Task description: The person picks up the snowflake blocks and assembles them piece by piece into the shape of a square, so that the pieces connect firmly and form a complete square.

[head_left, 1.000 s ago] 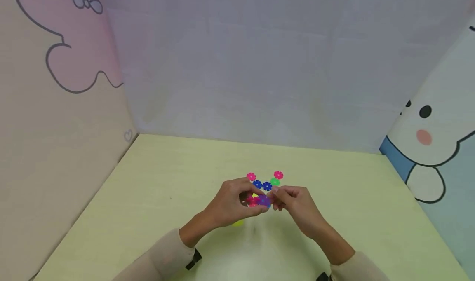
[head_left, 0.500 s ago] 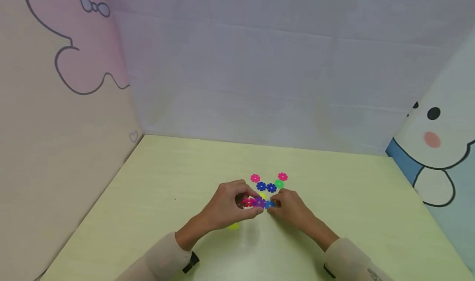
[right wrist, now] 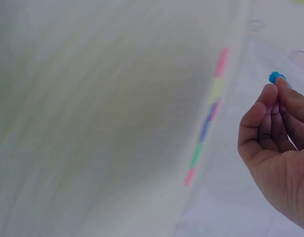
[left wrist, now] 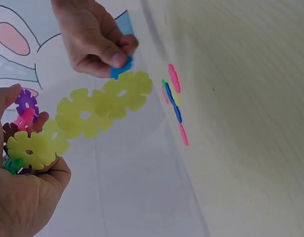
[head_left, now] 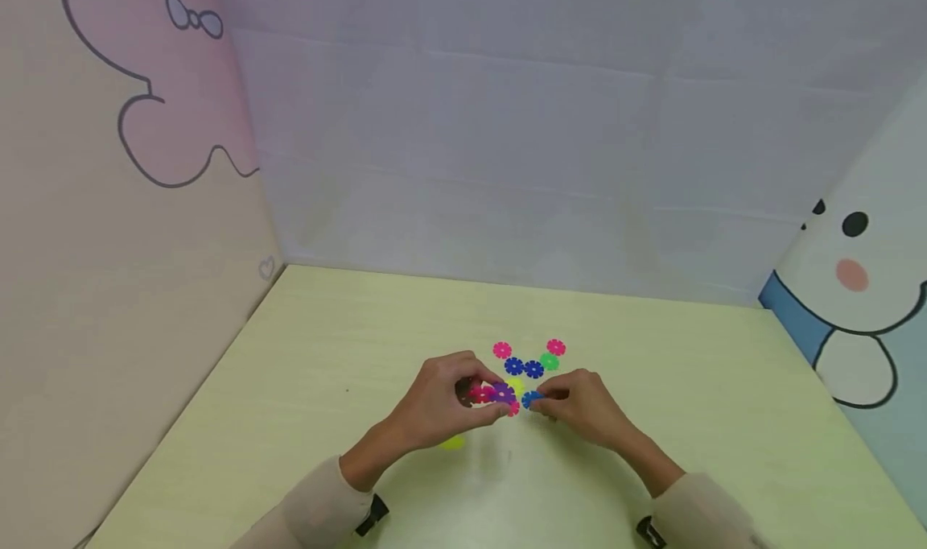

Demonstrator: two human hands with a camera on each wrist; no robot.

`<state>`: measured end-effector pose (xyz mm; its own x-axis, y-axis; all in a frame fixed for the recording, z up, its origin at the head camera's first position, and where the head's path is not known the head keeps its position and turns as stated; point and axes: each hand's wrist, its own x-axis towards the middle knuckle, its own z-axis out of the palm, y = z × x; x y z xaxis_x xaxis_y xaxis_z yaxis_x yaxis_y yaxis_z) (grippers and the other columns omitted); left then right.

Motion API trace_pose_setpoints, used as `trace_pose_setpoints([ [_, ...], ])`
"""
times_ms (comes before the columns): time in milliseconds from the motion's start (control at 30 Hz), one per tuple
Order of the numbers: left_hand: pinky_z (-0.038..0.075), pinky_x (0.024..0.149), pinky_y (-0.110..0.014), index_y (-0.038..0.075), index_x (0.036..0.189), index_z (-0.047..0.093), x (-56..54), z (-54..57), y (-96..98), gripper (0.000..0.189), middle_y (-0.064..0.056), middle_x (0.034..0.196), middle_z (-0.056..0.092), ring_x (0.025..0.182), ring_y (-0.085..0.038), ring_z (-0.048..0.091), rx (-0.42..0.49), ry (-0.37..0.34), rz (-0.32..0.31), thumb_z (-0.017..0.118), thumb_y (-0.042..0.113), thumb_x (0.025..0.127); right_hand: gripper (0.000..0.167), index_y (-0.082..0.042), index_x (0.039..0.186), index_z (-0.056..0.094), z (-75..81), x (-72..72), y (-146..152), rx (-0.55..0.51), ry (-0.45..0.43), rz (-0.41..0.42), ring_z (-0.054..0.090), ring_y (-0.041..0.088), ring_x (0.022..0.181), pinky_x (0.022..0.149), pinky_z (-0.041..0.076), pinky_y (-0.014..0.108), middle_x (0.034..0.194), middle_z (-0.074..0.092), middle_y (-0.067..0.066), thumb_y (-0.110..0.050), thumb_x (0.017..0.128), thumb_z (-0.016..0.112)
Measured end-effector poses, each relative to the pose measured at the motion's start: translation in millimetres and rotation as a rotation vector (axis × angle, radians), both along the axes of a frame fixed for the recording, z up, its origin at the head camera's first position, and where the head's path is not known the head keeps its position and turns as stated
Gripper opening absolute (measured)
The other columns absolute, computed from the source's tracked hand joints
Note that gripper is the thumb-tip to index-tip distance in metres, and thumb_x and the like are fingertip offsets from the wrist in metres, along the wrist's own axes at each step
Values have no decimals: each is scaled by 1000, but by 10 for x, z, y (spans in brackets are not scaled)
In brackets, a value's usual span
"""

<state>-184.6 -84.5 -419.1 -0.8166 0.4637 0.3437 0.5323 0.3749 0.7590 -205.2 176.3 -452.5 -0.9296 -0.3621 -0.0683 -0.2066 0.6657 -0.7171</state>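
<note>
My left hand [head_left: 438,400] grips a cluster of joined plastic snowflake discs above the table. A purple disc [head_left: 501,394] sits near its fingertips, with pink discs [left wrist: 24,118] beside it. Joined yellow discs [left wrist: 85,114] stretch out from this hand in the left wrist view; a green disc [left wrist: 12,165] shows by the palm. Between thumb and fingers, my right hand [head_left: 585,408] pinches a single blue disc [head_left: 532,400]. A small gap separates that disc from the purple one. The palm and fingers hide part of the left cluster.
Beyond the hands, several discs lie on the table [head_left: 348,332]: pink [head_left: 502,350], dark blue [head_left: 533,369], green [head_left: 549,361] and yellow [head_left: 515,386]. A pale cloth wall [head_left: 463,146] stands behind the table, with printed walls at both sides.
The blue disc, first partly behind the purple disc, has moved right with my right hand, leaving a gap. My left hand keeps its hold. The head view has shifted slightly.
</note>
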Motion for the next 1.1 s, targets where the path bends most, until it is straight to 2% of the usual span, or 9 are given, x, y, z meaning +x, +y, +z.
trace_pose_setpoints([
  [100, 53, 60, -19, 17, 102, 78, 7, 8, -2, 22, 6, 85, 65, 68, -2, 53, -6, 1, 17, 86, 27, 84, 13, -8, 100, 81, 167, 159, 12, -168, -18, -34, 68, 14, 72, 68, 56, 20, 80, 76, 8, -18, 94, 76],
  [167, 53, 61, -19, 17, 103, 79, 10, 12, 10, 23, 6, 85, 65, 68, -2, 54, -2, -8, 14, 86, 26, 84, 14, -7, 101, 81, 269, 280, 12, -241, 3, -53, 70, 11, 74, 73, 58, 20, 82, 77, 8, -17, 95, 74],
  [267, 53, 61, -19, 16, 103, 79, 14, 21, 34, 23, 6, 85, 65, 68, -3, 54, 6, -22, 1, 86, 25, 84, 12, -7, 101, 81, 376, 428, -12, -301, 58, -49, 70, 8, 74, 74, 60, 22, 82, 77, 3, -14, 96, 72],
  [367, 52, 61, -19, 17, 103, 79, 15, 17, 52, 23, 6, 84, 65, 68, -2, 53, 7, -25, -12, 86, 27, 84, 10, -9, 97, 81, 424, 505, -46, -333, 115, -22, 69, 9, 72, 70, 60, 24, 80, 74, -2, -11, 96, 71],
  [467, 54, 61, -19, 16, 102, 78, 11, 10, 60, 23, 5, 85, 66, 69, -2, 54, 15, -26, -36, 86, 29, 84, 10, -12, 94, 80, 444, 522, -66, -325, 156, -2, 67, 9, 71, 66, 58, 24, 79, 72, -4, -11, 97, 70],
  [633, 55, 62, -19, 14, 101, 77, 4, 8, 83, 22, 3, 87, 67, 70, 0, 54, 25, -25, -103, 85, 28, 86, 12, -17, 90, 78, 458, 527, -70, -266, 279, 54, 64, 7, 69, 66, 55, 23, 76, 69, -10, -9, 95, 72],
  [767, 53, 60, -18, 14, 100, 77, -2, -24, 88, 20, 4, 85, 66, 68, 1, 52, 24, -1, -132, 85, 27, 86, 12, -17, 91, 78, 465, 532, -75, -226, 368, 98, 62, 6, 68, 64, 53, 22, 75, 68, -13, -6, 93, 74],
  [933, 53, 59, -17, 14, 100, 77, -3, -77, 95, 20, 3, 84, 67, 67, 2, 51, 48, 13, -148, 85, 25, 86, 13, -16, 93, 80, 465, 547, -70, -200, 432, 116, 61, 1, 66, 63, 54, 22, 76, 69, -13, -5, 90, 76],
  [1100, 54, 60, -18, 12, 98, 77, 3, -122, 124, 20, 1, 85, 68, 68, 0, 54, 76, 5, -140, 86, 25, 86, 16, -15, 91, 80, 442, 557, -96, -214, 487, 120, 58, -1, 67, 61, 53, 21, 76, 70, -12, 0, 88, 77],
])
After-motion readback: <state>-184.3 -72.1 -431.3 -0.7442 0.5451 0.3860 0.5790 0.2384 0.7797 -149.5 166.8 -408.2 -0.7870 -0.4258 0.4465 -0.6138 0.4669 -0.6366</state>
